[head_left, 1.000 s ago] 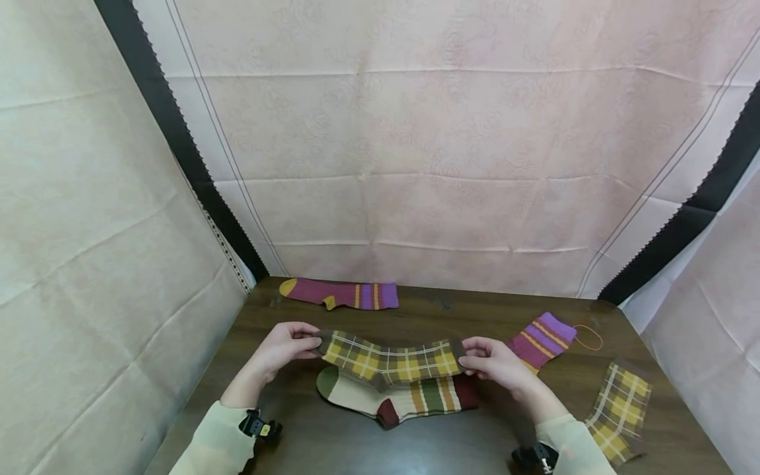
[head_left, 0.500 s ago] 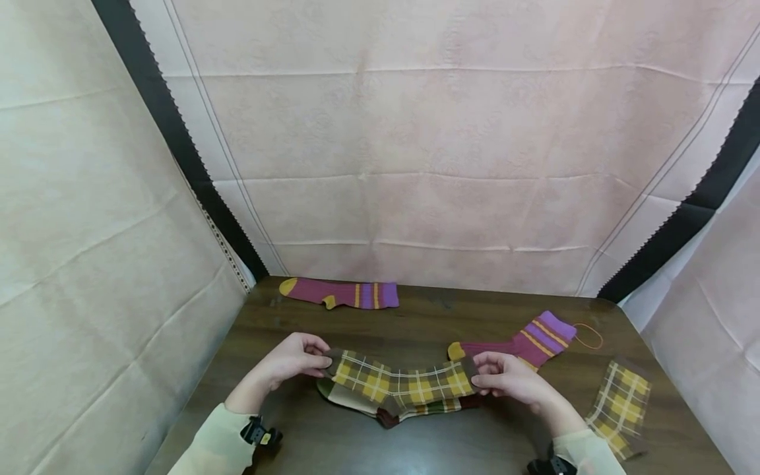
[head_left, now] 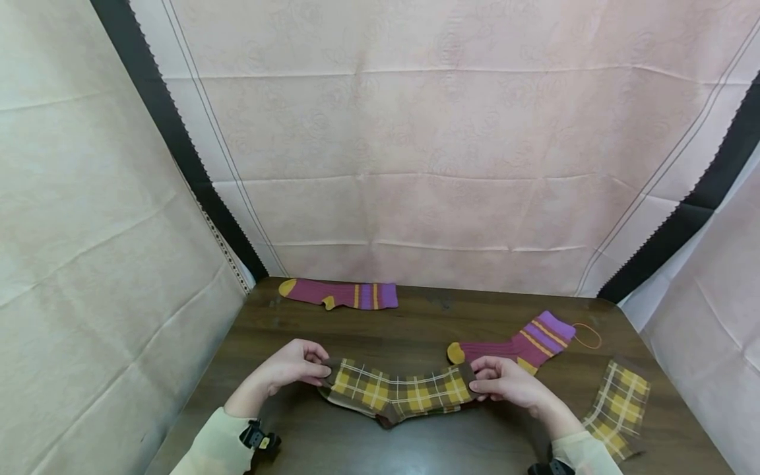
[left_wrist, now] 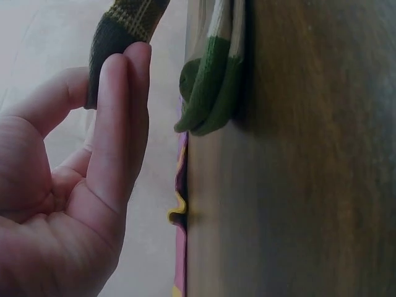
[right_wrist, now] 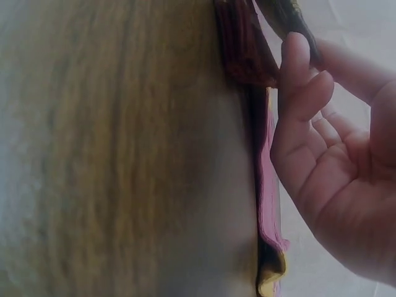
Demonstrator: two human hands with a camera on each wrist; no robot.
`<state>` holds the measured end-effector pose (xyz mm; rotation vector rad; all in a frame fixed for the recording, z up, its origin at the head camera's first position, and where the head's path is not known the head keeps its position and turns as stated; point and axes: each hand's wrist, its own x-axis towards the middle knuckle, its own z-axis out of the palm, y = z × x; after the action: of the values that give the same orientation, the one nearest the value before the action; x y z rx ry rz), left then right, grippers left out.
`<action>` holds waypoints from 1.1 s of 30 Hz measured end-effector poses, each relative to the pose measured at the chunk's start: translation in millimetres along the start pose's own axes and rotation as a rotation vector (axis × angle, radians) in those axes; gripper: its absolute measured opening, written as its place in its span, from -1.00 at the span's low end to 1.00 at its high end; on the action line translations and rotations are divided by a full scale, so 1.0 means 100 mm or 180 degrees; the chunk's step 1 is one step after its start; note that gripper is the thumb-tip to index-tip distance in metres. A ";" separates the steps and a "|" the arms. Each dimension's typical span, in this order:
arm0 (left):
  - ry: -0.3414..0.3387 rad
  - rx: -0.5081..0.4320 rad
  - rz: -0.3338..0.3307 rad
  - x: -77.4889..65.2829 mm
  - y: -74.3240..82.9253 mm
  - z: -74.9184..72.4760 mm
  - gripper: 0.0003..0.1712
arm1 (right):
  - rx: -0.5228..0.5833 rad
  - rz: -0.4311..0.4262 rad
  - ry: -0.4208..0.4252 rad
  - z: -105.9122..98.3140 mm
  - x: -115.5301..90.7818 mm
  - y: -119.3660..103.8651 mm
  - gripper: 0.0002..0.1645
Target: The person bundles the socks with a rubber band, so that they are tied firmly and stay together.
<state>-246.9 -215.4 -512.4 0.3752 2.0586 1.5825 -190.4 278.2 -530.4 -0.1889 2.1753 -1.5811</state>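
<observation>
A yellow-and-brown plaid sock (head_left: 400, 394) is stretched sideways between both hands, sagging slightly at its heel. My left hand (head_left: 297, 367) pinches its dark toe end between thumb and fingers. At the other end, my right hand (head_left: 507, 384) pinches the dark cuff. Beneath it lie cream, green and maroon striped socks, mostly covered in the head view. Their green toes (left_wrist: 213, 86) show in the left wrist view, just apart from the plaid sock held above. In the right wrist view their maroon cuffs (right_wrist: 247, 52) rest on the table below my fingers.
A purple-and-maroon striped sock (head_left: 338, 294) lies at the table's back left. Another striped sock (head_left: 543, 340), with a thin elastic loop (head_left: 589, 336), lies beyond my right hand. A second plaid sock (head_left: 620, 409) is at the right. Pale cloth walls (head_left: 380, 211) surround the wooden table (head_left: 350, 448).
Both hands have brought the plaid sock down and slightly right, toward me, over the cream striped socks. The maroon toe of the striped sock beyond my right hand has come into view.
</observation>
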 end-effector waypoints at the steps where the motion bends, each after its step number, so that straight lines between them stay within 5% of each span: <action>1: -0.0011 -0.0003 0.0001 0.00 0.00 0.00 -0.72 | -0.0004 0.0015 -0.0012 0.00 0.00 0.00 -0.49; 33: -0.0006 0.0422 -0.0257 0.00 -0.05 0.06 -0.71 | -0.0286 0.0162 0.0333 0.10 0.02 0.04 -0.55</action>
<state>-243.6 -212.2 -518.4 0.3362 2.1557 1.4028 -186.9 270.5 -537.1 -0.0791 2.3143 -1.4973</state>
